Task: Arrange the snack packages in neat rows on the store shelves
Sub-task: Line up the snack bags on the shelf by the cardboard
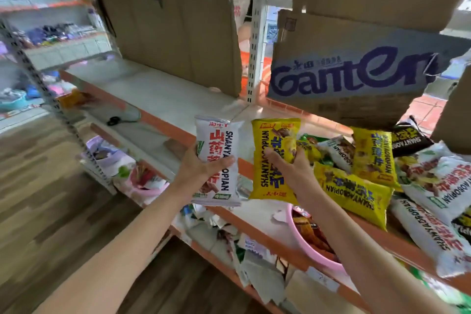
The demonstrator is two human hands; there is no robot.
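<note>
My left hand (201,166) grips a white snack package (221,145) with red characters, held upright over the shelf's front edge. Beside it, my right hand (290,160) grips a yellow snack package (270,150), also upright. To the right, a loose heap of yellow packages (356,191), white packages (438,178) and a black package (407,137) lies jumbled on the white shelf (153,89) with its orange front edge. The shelf's left half is bare.
Torn cardboard sheets (173,33) stand behind the shelf; a "Ganten" cardboard box (351,74) hangs over the heap. A metal upright (256,46) divides the bays. A pink basin (313,250) and scattered packets fill the lower shelf. Wood floor lies left.
</note>
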